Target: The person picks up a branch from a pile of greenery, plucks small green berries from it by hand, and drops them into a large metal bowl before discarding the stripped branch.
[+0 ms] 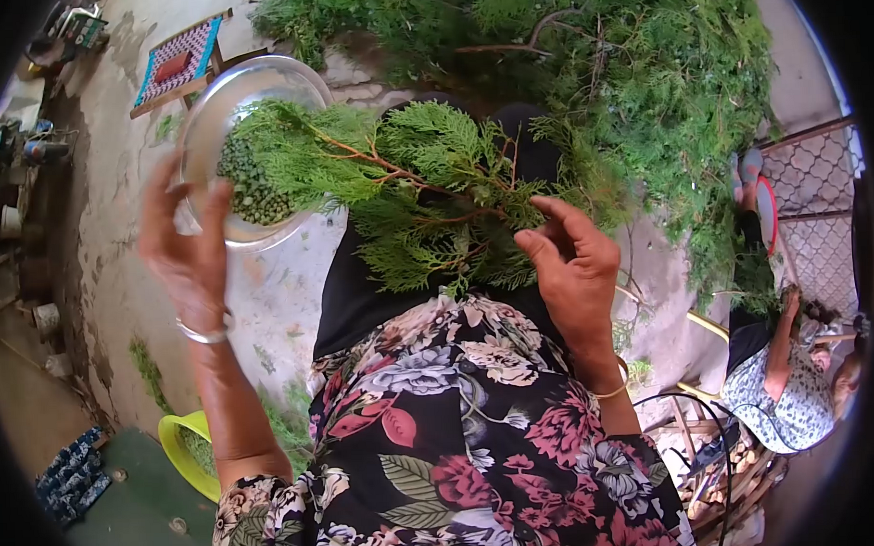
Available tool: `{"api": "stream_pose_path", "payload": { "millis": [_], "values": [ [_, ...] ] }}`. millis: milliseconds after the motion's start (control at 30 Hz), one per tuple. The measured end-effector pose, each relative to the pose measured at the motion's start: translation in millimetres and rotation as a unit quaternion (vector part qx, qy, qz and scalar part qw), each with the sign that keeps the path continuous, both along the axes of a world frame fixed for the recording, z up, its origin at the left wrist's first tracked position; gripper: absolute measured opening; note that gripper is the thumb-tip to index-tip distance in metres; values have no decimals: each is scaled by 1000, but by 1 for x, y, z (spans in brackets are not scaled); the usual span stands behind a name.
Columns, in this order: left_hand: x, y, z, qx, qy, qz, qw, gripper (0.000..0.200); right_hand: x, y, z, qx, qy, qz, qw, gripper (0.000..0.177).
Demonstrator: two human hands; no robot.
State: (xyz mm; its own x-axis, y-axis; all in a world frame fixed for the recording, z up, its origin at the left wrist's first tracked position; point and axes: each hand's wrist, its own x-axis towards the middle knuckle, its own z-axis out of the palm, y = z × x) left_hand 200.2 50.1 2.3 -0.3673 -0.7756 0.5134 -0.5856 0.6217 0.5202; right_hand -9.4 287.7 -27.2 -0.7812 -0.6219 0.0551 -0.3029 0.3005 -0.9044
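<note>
Feathery, flat-sprayed branch [395, 173] (reddish, woody stems) meets the right fingertips [539, 204].

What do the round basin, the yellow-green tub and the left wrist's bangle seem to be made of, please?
The basin looks like polished metal, perhaps steel: its silvery wall catches highlights. The tub seems smooth plastic, judging by its even, bright colour. The bangle looks like shiny silvery metal from its pale glint; which metal, I cannot tell.
</note>
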Motion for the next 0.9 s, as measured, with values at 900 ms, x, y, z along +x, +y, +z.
{"api": "stream_pose_path", "payload": {
  "millis": [900],
  "values": [
    [-99,108,-55,472,83,-218,850,29,-31,-46,-29,-125,-277,75,950,18]
  ]
}}
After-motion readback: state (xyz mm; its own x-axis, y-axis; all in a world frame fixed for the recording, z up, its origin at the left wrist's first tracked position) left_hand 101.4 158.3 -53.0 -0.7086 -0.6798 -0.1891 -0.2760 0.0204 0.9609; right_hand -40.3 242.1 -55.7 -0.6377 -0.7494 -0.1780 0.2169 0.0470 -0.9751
